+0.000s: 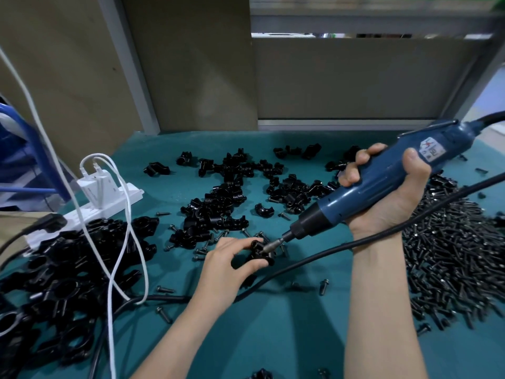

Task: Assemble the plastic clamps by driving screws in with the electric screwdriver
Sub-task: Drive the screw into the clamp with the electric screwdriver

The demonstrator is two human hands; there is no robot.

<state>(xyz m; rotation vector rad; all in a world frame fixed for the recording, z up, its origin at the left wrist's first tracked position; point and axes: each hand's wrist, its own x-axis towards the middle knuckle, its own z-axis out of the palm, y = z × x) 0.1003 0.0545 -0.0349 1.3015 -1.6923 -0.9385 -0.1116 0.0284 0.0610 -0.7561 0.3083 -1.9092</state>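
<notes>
— So, where is the clamp [259, 254] now?
— Low on the green table [273, 337], near the middle. The left hand [232, 259] holds it down there. A finger goes over the top and the thumb goes under the near side, both curled tight on it.
— Why hold it so tight?
— I think so it can't spin or slide when the screw turns.
— And the other hand?
— The right hand [388, 192] is wrapped round the blue electric screwdriver [382, 173], fingers curled over one side and thumb pressed on the other. The tool leans down to the left so its metal tip [273, 246] meets the clamp. I guess it sits on a screw head, but the screw is too small and dark to see.
— Why so many bits around?
— To keep them close, I think. The screw heap [451, 255] is just beside the right arm. The loose clamp halves [226, 198] lie behind the hands. A big clamp pile [68, 269] that looks put together sits on the left by the white power strip [90, 212].
— Anything to watch?
— The black cord [306, 260] runs close to the clamp, between the arms, and it could tug the tool
</notes>
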